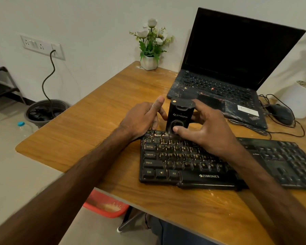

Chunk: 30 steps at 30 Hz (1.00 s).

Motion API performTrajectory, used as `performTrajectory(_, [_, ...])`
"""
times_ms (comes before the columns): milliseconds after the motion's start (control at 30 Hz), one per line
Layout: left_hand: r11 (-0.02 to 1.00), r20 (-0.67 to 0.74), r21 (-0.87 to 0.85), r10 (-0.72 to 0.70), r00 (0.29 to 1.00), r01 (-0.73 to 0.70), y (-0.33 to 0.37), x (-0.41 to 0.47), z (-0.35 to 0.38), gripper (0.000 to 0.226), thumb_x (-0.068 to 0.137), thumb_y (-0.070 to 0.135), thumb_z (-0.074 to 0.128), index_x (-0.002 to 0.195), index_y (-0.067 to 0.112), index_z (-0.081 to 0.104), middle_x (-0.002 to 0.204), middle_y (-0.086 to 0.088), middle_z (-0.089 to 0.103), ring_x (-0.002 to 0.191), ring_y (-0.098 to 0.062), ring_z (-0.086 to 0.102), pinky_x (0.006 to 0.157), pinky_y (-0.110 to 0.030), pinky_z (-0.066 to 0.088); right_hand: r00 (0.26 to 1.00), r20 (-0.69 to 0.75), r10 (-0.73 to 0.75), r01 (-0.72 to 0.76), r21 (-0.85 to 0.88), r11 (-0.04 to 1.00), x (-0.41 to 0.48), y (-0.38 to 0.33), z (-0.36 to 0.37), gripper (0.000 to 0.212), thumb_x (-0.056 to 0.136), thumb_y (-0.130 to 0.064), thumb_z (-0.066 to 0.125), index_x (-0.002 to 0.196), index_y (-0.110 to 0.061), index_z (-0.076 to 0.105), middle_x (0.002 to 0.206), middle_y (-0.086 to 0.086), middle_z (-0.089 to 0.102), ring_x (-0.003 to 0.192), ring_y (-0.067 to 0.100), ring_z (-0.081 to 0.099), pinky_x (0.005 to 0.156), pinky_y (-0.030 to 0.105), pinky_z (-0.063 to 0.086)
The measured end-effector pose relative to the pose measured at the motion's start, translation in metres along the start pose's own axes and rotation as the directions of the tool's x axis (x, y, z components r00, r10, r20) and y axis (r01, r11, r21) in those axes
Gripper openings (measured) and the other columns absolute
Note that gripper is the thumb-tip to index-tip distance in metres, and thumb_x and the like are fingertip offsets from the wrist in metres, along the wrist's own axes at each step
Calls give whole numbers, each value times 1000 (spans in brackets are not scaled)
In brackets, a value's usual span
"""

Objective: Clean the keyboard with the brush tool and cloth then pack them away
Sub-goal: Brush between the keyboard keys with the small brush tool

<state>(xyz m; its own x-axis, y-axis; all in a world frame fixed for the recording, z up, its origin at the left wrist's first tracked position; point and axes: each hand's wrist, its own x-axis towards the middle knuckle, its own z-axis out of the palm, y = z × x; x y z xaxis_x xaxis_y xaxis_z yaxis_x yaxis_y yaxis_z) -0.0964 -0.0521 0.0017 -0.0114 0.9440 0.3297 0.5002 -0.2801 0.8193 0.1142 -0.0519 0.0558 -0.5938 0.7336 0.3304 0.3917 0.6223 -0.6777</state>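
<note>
the brush tool point(179, 115) stands upright on the keyboard point(193, 167), at its top-left keys, pinched by the right hand point(210, 131), thumb in front. the left hand point(141, 117) curls just beside it; i cannot tell whether it grips.

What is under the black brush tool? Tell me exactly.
The brush tool, gripped by the right hand, stands on the keyboard at its dusty top-left key rows. The keys directly beneath are covered by the tool and thumb.
</note>
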Motion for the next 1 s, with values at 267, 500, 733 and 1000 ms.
performTrajectory(267, [999,-3,36,13,1000,-13,-2,2,0,66,106,54,19,75,26,70,49,-5,59,45,-9,55,68,-32,46,999,-38,4,-2,43,999,-1,9,2,59,77,-19,83,128,-25,54,118,-18,64,106,-4,64,85,15,54])
performTrajectory(500, [999,9,48,3,1000,-3,-2,3,-1,68,106,55,19,79,24,74,48,-1,56,47,-10,55,76,-38,51,998,-46,49,-40,189,981,-2,11,-2,56,79,-7,80,127,-21,55,114,-11,68,105,2,67,78,17,55])
performTrajectory(733, [999,11,33,-2,1000,2,-4,3,-1,68,105,57,18,79,25,73,50,-3,59,46,-7,55,72,-32,44,990,88,113,-119,65,991,2,7,-5,35,84,-27,75,112,-39,59,106,-21,68,100,-9,63,78,5,47])
performTrajectory(1000, [998,-6,-43,-36,999,35,1,3,-2,67,106,54,21,84,20,74,61,-6,67,51,-3,55,66,-30,39,985,26,173,-174,250,952,-1,3,-2,31,85,-14,73,113,-23,63,89,-9,74,82,1,71,62,13,53])
